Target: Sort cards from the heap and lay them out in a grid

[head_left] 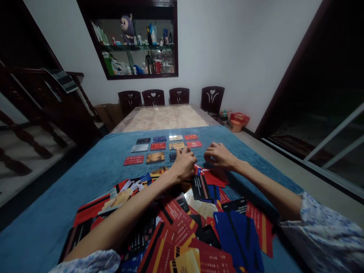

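Observation:
My left hand (184, 163) reaches forward over the cards with its fingers bent down. A dark card (172, 157) lies at its left side, partly covered by it; whatever is under the fingertips is hidden. To its right, my right hand (219, 156) is held low over the blue cloth, fingers curled together, and I cannot see anything in them. Ahead lie rows of bank-style cards, among them a gold card (155, 157), a red card (134, 160) and a yellow card (176, 145). Beneath my forearms spreads a loose heap of cards, including a blue card (239, 237).
A blue cloth (93, 174) covers the near part of the table, with a pale stone-like tabletop (170, 116) beyond it. Several dark chairs stand at the far end, including a chair (212, 99). A red-and-orange tub (236, 123) sits on the floor at right.

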`<state>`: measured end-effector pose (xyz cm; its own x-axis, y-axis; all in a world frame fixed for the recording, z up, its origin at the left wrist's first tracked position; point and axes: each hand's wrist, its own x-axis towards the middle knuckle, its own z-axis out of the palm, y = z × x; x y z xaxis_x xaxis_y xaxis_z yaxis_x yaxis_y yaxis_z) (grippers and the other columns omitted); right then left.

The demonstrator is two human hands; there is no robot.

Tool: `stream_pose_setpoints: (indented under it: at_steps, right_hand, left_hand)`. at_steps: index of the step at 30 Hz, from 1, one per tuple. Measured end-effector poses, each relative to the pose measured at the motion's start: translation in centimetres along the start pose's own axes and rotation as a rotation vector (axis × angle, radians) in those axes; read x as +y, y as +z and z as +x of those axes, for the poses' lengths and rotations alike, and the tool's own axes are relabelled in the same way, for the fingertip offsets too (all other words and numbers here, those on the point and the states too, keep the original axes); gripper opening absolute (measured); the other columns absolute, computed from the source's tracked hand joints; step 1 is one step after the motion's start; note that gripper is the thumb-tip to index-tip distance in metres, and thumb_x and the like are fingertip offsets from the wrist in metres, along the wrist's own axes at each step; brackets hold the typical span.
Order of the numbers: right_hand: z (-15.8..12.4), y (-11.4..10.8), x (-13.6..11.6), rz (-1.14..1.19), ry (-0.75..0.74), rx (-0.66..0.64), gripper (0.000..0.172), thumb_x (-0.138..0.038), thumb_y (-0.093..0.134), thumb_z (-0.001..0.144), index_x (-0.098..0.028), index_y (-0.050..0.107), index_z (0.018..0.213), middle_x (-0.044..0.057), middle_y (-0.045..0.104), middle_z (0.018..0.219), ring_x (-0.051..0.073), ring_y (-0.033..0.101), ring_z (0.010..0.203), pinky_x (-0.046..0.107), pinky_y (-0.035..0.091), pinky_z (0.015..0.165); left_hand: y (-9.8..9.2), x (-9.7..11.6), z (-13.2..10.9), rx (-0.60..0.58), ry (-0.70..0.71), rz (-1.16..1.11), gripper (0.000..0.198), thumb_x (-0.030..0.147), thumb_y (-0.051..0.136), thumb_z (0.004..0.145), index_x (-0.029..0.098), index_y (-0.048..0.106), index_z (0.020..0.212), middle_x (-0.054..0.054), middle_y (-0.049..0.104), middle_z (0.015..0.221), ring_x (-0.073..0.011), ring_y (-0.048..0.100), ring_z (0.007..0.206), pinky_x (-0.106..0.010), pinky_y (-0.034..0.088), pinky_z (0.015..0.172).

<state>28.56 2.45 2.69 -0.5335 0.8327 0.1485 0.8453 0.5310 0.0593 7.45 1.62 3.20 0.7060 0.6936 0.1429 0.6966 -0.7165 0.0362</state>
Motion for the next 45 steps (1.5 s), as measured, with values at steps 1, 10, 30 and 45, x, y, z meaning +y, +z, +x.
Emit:
stream_pose_setpoints:
  at_steps: [1, 10, 30, 45]
  right_hand:
    - [-0.7, 0.1, 0.1, 0.019, -0.002, -0.001, 0.015, -0.023, 0.055, 0.088, -0.021, 0.07, 0.087, 0.008, 0.071, 0.095, 0.024, 0.051, 0.102, 0.036, 0.03, 0.077]
    - [-5.5, 1.4, 0.8, 0.219, -0.033, 0.037, 0.025, -0.041, 0.056, 0.089, -0.023, 0.072, 0.093, 0.011, 0.069, 0.097, 0.027, 0.052, 0.102, 0.041, 0.038, 0.085]
    - [-6.8, 2.5, 1.5, 0.335, -0.078, 0.063, 0.036, -0.044, 0.058, 0.09, -0.019, 0.072, 0.112, 0.014, 0.067, 0.112, 0.027, 0.052, 0.106, 0.044, 0.041, 0.095]
    - [-6.0, 6.2, 3.1, 0.41, -0.004, 0.365, 0.021, -0.017, 0.054, 0.085, -0.021, 0.072, 0.094, 0.007, 0.071, 0.088, 0.022, 0.056, 0.088, 0.039, 0.046, 0.083]
  left_hand:
    - [0.0, 0.6, 0.0, -0.005, 0.009, -0.014, 0.015, 0.015, 0.056, 0.082, 0.015, 0.071, 0.085, -0.013, 0.068, 0.103, -0.0325, 0.041, 0.118, -0.05, 0.031, 0.088]
    - [1.0, 4.6, 0.4, -0.077, 0.067, -0.104, 0.02, 0.024, 0.054, 0.086, 0.017, 0.072, 0.081, -0.016, 0.07, 0.103, -0.0343, 0.041, 0.121, -0.053, 0.033, 0.09]
    - [2.9, 4.3, 0.6, -0.019, 0.025, -0.195, 0.021, 0.025, 0.052, 0.087, 0.016, 0.071, 0.083, -0.013, 0.07, 0.098, -0.0314, 0.045, 0.116, -0.05, 0.035, 0.09]
    - [3.6, 2.8, 1.2, 0.163, -0.029, -0.295, 0.025, 0.027, 0.051, 0.097, 0.019, 0.074, 0.093, -0.008, 0.073, 0.097, -0.0252, 0.046, 0.107, -0.046, 0.03, 0.091]
